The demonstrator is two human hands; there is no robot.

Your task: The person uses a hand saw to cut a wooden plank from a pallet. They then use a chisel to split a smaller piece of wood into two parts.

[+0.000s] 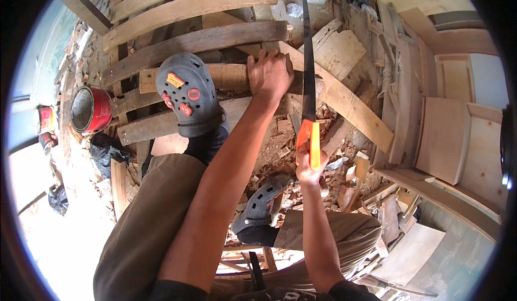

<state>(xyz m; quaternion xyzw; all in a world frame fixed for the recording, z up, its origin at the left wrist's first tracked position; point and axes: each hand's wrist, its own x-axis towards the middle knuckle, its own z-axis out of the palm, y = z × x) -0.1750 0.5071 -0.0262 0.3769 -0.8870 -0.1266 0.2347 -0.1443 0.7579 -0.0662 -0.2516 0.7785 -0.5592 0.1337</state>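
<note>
My right hand (pixel 311 163) is wrapped around the orange and yellow handle of a hand saw (pixel 308 75). The long dark blade points away from me and crosses a wooden plank (pixel 231 78) near its right end. Just left of the blade, my left hand (pixel 271 72) grips that plank with its fingers curled over the far edge. A foot in a grey clog (pixel 188 96) rests on the same plank, farther left. Whether the teeth have cut into the wood cannot be made out.
A slatted wooden pallet (pixel 194 5) lies beneath and beyond the plank. Red paint cans (pixel 101 110) stand at the left. My other clog (pixel 262 204) is on rubble and wood scraps. A loose board (pixel 355 110) slants to the right, near plywood frames (pixel 444 139).
</note>
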